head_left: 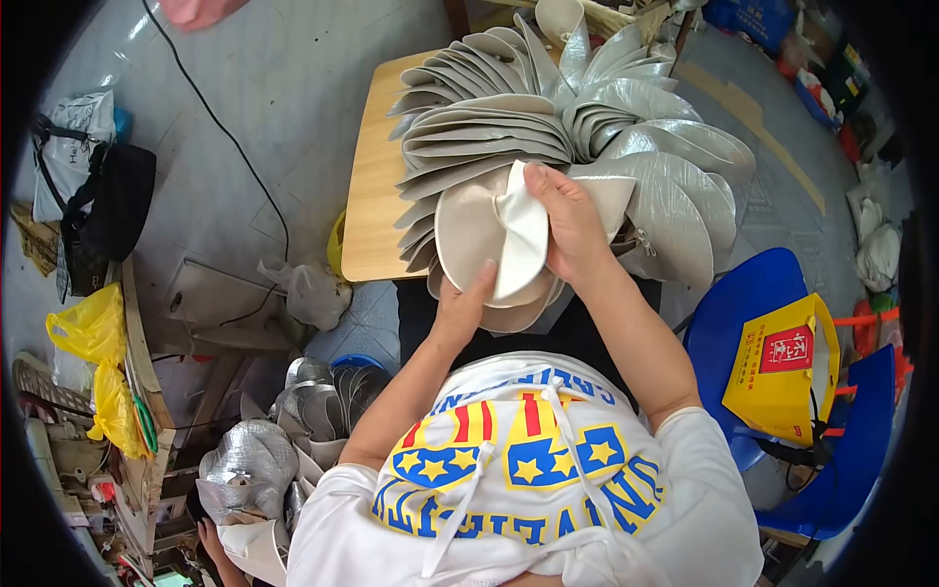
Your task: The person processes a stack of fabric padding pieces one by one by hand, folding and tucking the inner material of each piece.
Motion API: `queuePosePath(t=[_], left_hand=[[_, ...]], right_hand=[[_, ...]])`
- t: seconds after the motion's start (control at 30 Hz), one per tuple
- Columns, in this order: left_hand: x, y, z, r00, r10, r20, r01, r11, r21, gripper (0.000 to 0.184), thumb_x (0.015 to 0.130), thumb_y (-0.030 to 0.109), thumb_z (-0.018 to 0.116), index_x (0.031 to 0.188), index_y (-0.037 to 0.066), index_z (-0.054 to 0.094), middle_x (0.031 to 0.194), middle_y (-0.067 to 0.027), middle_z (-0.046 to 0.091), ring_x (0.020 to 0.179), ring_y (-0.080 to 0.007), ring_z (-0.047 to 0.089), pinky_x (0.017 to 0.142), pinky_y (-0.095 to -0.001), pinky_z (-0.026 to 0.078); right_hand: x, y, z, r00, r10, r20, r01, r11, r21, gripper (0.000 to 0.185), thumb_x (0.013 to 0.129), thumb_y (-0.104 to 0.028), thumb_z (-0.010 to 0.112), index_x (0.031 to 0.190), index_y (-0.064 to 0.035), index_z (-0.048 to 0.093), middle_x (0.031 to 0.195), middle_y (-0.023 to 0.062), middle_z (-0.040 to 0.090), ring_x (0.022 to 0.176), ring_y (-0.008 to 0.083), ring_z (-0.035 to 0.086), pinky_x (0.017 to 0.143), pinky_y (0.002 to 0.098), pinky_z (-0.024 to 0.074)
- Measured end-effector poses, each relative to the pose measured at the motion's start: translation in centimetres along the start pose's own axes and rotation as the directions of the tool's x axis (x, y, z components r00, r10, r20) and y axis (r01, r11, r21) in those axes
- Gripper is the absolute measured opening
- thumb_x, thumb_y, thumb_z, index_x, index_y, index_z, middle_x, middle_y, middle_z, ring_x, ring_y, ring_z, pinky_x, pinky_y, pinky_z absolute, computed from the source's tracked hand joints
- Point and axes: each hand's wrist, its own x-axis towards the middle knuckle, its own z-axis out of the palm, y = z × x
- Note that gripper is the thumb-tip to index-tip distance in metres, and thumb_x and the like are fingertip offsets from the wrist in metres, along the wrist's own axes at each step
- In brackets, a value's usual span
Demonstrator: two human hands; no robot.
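My left hand (463, 305) grips the lower left edge of a cream fabric piece (469, 230), thumb on top. My right hand (572, 220) pinches the folded white edge of the same piece at its upper right. The piece is curved, with its white side partly turned over. Behind and beneath it, stacks of beige, petal-shaped pieces (479, 142) fan out on a wooden table (370, 186). Similar pieces with silvery faces (675, 201) lie to the right. The fingers under the fabric are partly hidden.
A blue chair (729, 303) with a yellow box (778, 367) stands at the right. More silvery pieces (249, 465) are piled at the lower left, beside another person's hand (217, 553). Yellow bags (98, 333) and a black bag (122, 201) hang at the left.
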Motion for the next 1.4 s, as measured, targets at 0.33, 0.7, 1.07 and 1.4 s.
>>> queuePosePath(t=[0.33,0.7,1.07,1.4], left_hand=[[-1.3,2.6,0.8,0.968,0.223,0.118,-0.247,0.932,0.266,0.023,0.088,0.018,0.06,0.093,-0.004,0.064,0.078,-0.0086,0.067,0.072,-0.0134,0.063,0.064,-0.0272,0.049],[-0.9,0.8,-3.3,0.988,-0.017,0.152,0.03,0.996,-0.085,0.031,0.089,0.017,0.058,0.115,0.0,0.055,0.107,-0.0076,0.061,0.097,-0.0134,0.057,0.085,-0.0284,0.045],[-0.6,1.4,-2.2,0.99,-0.083,0.118,0.118,0.934,-0.338,0.037,0.089,0.017,0.059,0.121,0.002,0.05,0.112,-0.0091,0.059,0.1,-0.0164,0.057,0.088,-0.0314,0.045],[-0.6,1.5,-2.1,0.992,-0.088,0.087,0.115,0.916,-0.385,0.04,0.09,0.02,0.057,0.124,0.002,0.046,0.116,-0.0101,0.056,0.105,-0.0185,0.055,0.09,-0.0326,0.044]], right_hand=[[-8.2,3.6,-1.9,0.947,-0.293,0.131,0.295,0.635,-0.714,0.079,0.08,-0.013,0.066,0.14,-0.001,0.016,0.124,0.0195,0.047,0.11,0.0233,0.052,0.092,0.0322,0.0424],[-5.4,2.0,-3.8,0.828,-0.506,0.242,0.511,0.504,-0.697,0.044,0.083,0.012,0.047,0.124,-0.0033,0.047,0.086,0.0063,0.056,0.072,0.0136,0.056,0.063,0.0257,0.045],[-7.7,3.8,-3.2,0.535,-0.532,0.656,0.676,-0.195,-0.71,0.046,0.068,-0.016,0.078,0.108,-0.0125,0.056,0.122,0.0235,0.045,0.106,0.0361,0.052,0.085,0.0367,0.049],[-6.4,2.4,-4.9,0.507,-0.438,0.742,0.612,-0.423,-0.668,0.036,0.07,0.004,0.066,0.105,-0.0054,0.062,0.116,0.0206,0.052,0.085,0.0253,0.063,0.056,0.023,0.0523]])
